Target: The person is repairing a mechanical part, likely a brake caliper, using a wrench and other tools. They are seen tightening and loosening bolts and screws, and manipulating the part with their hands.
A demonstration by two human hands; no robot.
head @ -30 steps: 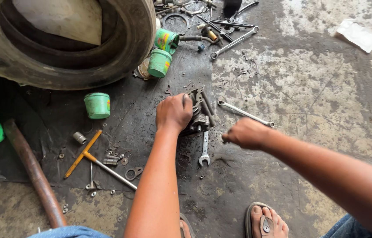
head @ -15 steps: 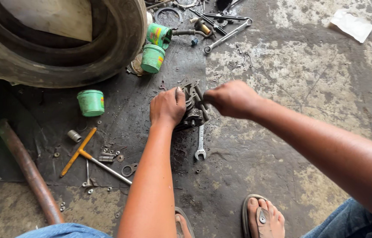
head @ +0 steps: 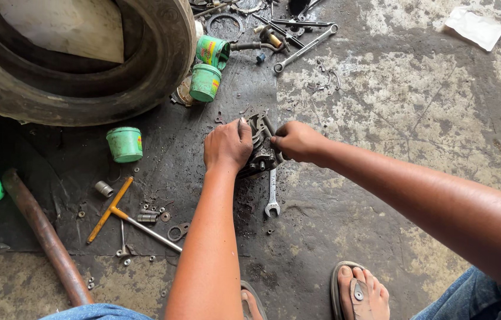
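Stained concrete floor (head: 416, 118), head view: left hand (head: 227, 145) clamps dark greasy metal engine part (head: 260, 148) steady; right hand (head: 297, 141) fingers pinched shut on its edge. Silver open-end wrench (head: 272, 192) lies just below the part.

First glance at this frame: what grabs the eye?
Both hands, left hand and right hand, grip a greasy metal engine part on the floor at centre. A big worn tyre fills the top left, with small green tubs beside it.
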